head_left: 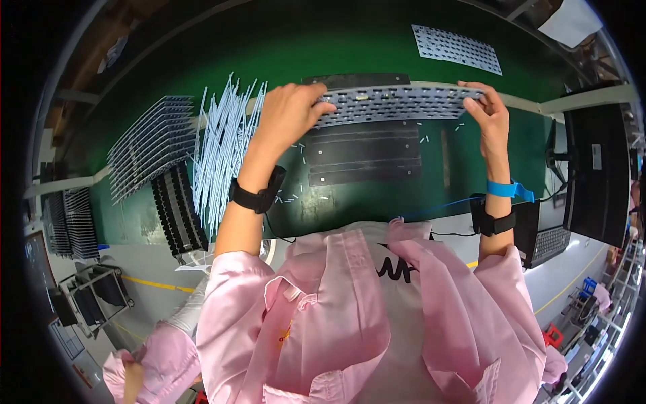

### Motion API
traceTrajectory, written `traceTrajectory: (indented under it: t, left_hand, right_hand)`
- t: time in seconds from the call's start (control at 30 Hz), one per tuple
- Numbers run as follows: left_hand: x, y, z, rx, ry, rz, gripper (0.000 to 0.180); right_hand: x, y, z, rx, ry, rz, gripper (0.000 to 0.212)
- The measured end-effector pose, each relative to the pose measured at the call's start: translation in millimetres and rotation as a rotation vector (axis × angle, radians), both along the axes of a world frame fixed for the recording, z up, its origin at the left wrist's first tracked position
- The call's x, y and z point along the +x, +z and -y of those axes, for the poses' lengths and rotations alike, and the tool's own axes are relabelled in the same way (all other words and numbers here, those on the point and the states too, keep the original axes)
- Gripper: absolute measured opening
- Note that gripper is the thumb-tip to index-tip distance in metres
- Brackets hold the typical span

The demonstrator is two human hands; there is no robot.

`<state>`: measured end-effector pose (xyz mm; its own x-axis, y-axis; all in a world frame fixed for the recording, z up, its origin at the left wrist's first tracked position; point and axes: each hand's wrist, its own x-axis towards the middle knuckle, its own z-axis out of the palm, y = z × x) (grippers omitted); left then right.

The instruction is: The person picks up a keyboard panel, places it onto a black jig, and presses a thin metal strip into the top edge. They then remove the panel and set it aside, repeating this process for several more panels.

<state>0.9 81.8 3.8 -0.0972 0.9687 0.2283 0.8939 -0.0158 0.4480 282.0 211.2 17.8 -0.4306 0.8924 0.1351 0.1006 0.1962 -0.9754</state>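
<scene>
While the pink smock (363, 316) and the white shirt under it fill the lower middle of the view, two bare forearms rise from its short sleeves toward the green work surface (282, 47). A black band (258, 195) wraps the left wrist, and the right wrist carries a blue strap (506, 189) with a black band (494, 222) just below it; a thin blue cord runs from the strap across the table edge.

Beyond the wrists lies a dark flat fixture plate (367, 156) with small white bits scattered around it. Just above that plate, both hands hold a long grey perforated panel (397, 104), lifted off the surface and slightly bowed. The left hand (289, 111) closes over the panel's left end, fingers curled on top of it and pressing it against the thumb beneath. The right hand (490, 111) pinches the right end between thumb and fingertips, the fingers hooked over the far edge.

To the left of the left arm, a loose sheaf of thin white strips (225, 145) fans across the table, and further left stand stacks of dark ribbed trays (151, 145). A black monitor (595, 175) stands at the right edge. Farther back on the green surface, well apart from the hands, lies a second pale perforated sheet (457, 48). At the lower left another person's pink sleeve (145, 360) shows.
</scene>
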Motion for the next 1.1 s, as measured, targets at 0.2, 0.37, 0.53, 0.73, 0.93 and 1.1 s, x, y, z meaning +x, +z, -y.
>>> traceTrajectory:
  t: [0.2,0.37,0.53,0.73,0.93,1.1]
  left_hand:
    - [10.0,-19.7,12.9,-0.074,-0.075,-0.057,0.032]
    - [12.8,-24.0,6.5,-0.189,-0.128,0.179,0.029]
    - [28.0,-33.0,-0.3,-0.064,-0.159,0.543,0.027]
    - [8.4,-33.9,36.5,0.005,0.072,0.761,0.021]
    - [5.1,-31.7,99.3,-0.066,0.314,0.707,0.017]
    - [11.8,-30.1,121.3,-0.106,0.436,0.716,0.016]
  right_hand:
    - [14.2,-20.1,8.3,-0.062,0.169,0.371,0.034]
    - [52.6,-42.3,37.5,-0.357,0.017,0.060,0.037]
    - [126.0,-9.1,40.0,-0.415,-0.149,0.136,0.040]
    - [227.3,27.5,32.9,-0.472,-0.363,0.317,0.037]
    - [237.3,14.7,8.4,-0.312,-0.366,0.341,0.033]
    - [226.1,16.9,-6.7,-0.333,-0.251,0.328,0.033]
